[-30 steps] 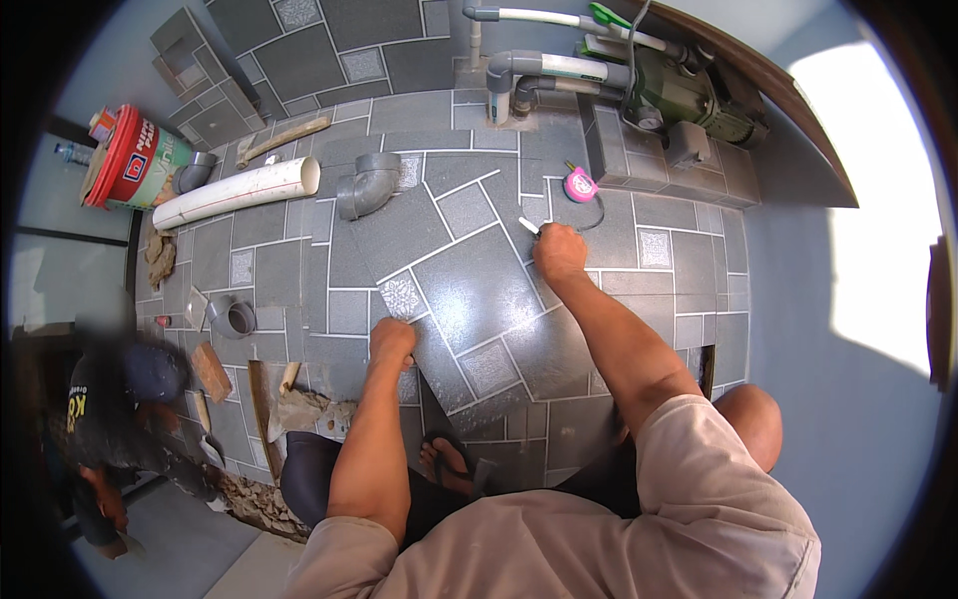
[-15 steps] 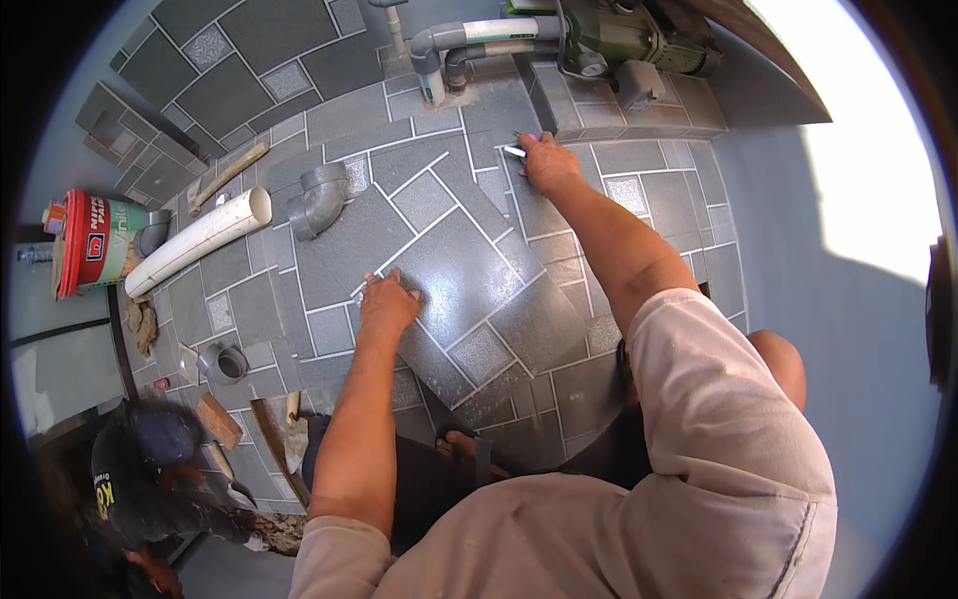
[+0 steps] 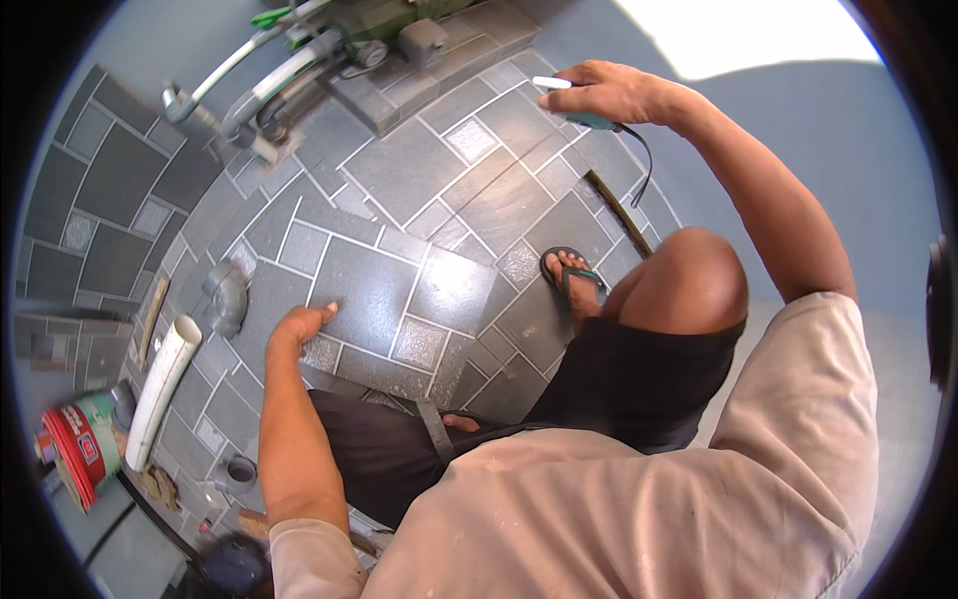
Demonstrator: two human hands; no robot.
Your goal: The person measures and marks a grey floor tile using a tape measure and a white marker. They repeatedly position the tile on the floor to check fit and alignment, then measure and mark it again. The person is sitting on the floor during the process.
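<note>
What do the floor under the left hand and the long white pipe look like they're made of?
The floor looks like grey stone-pattern tile, ceramic or cement, semi-matte: pale grout lines and a soft glare patch near the left hand. The white pipe looks like plastic, probably PVC: smooth, uniform white, thin-walled at its open end.
</note>
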